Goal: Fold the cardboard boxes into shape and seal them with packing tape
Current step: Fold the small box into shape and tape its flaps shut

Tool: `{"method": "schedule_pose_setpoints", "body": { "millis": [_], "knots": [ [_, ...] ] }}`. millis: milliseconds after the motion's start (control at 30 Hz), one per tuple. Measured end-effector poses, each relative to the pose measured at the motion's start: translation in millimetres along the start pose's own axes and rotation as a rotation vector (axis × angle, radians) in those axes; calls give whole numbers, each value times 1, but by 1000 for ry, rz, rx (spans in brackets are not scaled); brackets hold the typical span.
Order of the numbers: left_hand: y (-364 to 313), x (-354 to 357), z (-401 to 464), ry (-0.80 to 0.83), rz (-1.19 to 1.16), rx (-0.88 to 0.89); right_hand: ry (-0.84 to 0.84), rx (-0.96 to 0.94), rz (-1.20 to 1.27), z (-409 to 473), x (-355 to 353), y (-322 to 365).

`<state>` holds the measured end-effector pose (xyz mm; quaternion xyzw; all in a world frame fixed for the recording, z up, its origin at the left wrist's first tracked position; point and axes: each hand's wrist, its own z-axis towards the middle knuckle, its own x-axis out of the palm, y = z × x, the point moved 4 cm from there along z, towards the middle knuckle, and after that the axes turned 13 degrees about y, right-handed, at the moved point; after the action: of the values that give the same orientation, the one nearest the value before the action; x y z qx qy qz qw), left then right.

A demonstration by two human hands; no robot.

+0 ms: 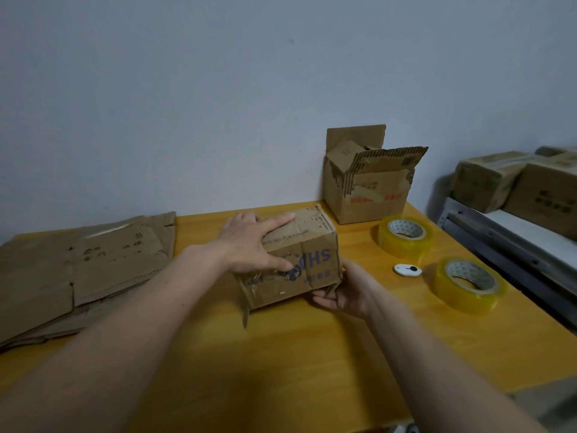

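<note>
A small worn cardboard box point(315, 264) with purple print stands folded into shape in the middle of the yellow table point(281, 354). My left hand point(249, 245) grips it from the upper left: straight fingers lie over the top, and the thumb presses the front face. At the box's lower right corner, my right hand point(346, 292) cups it from below with curled fingers. Two rolls of clear yellowish packing tape lie to the right, one farther back point(406, 237) and one nearer point(470, 284).
A stack of flattened cardboard boxes point(81, 270) lies at the table's left. An open, torn box point(368, 179) stands against the wall behind. A small white cutter point(407, 270) lies between the tape rolls. Sealed boxes point(518, 182) sit on a metal shelf at the right.
</note>
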<state>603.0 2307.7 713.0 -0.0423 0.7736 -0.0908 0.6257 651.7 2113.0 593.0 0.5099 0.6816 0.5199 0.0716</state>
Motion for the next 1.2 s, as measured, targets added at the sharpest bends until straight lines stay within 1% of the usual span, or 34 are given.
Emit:
{"method": "schedule_pose_setpoints", "body": {
  "millis": [67, 133, 200, 233, 300, 367, 433, 467, 533, 567, 600, 667, 733, 833, 900, 933, 967, 1000, 1067, 1100, 1133, 1200],
  "knots": [
    [4, -3, -4, -13, -42, -1, -2, -28, 107, 1, 3, 0],
    [7, -6, -9, -35, -45, -1, -83, -33, 145, 2, 0, -1],
    [9, -6, -13, -34, 42, -6, -172, -67, 134, 1, -6, -2],
    [9, -4, -14, -23, 113, -10, -190, -107, 141, 2, -7, -1],
    [10, 3, -14, 10, 189, -27, -152, -162, 207, 3, -4, 1],
    [13, 8, -14, 33, 156, -46, -112, -189, 201, 4, 3, 3],
    [14, 9, -12, 49, 98, -43, -140, -210, 144, 2, 5, 7],
    [14, 10, -11, 71, 33, -45, -139, -226, 163, 0, 4, 7],
    [14, 17, -8, 135, -94, -73, -102, -245, 301, -4, 2, 5],
    [13, 22, -6, 165, -87, -93, -93, -226, 325, -5, 3, 3],
    [11, 29, -4, 186, -27, -110, -121, -185, 255, -5, 1, -1],
    [10, 39, -2, 183, 82, -124, -234, -92, -50, -5, 0, -9],
    [10, 42, 1, 176, 98, -123, -345, -89, -213, -5, -2, -10],
    [9, 44, 3, 191, 89, -108, -460, -159, -371, -3, -4, -1],
    [5, 47, 2, 188, 107, -85, -566, -204, -570, -2, -1, 6],
    [2, 48, 2, 184, 120, -68, -628, -258, -660, -5, 3, 12],
    [-1, 50, 1, 185, 133, -57, -654, -346, -698, -10, 8, 19],
    [-2, 52, 1, 190, 148, -57, -619, -432, -686, -14, 12, 25],
    [-5, 54, 3, 202, 176, -75, -418, -527, -569, -18, 23, 36],
    [-7, 55, 4, 209, 181, -82, -305, -515, -560, -18, 29, 39],
    [-10, 56, 6, 217, 179, -82, -235, -475, -634, -17, 34, 41],
    [-19, 57, 8, 232, 160, -56, -222, -405, -808, -15, 37, 41]
  ]
}}
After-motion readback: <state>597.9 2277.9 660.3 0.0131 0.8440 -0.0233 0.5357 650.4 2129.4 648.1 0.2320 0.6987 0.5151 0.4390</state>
